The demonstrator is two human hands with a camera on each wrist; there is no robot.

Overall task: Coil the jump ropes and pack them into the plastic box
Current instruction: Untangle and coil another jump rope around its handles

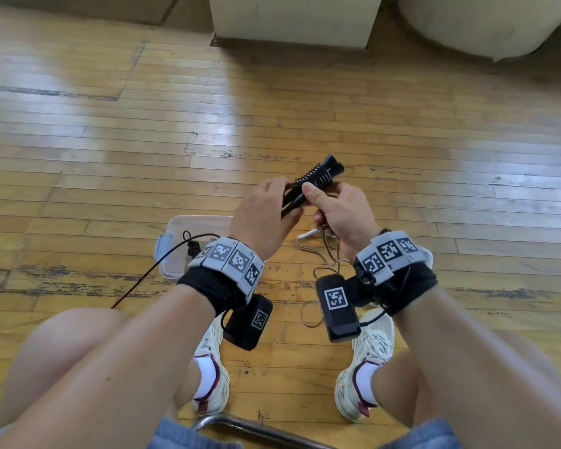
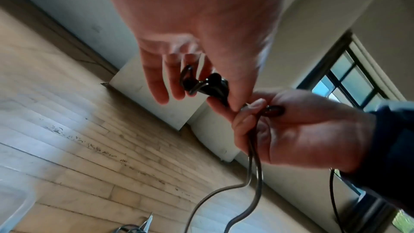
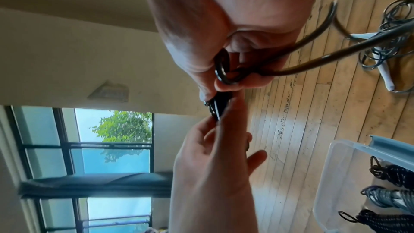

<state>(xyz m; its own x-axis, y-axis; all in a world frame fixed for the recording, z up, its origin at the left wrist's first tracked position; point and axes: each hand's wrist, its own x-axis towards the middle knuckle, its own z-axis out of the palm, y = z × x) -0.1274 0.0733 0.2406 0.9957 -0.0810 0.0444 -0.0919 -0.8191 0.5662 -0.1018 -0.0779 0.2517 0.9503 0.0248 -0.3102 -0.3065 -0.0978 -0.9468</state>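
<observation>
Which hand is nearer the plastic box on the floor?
Left. The left hand hovers just above the plastic box's right edge; the right hand is farther right, over bare floor.

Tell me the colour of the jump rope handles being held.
Black, with rope wound round them; the handles show best in the head view.
</observation>
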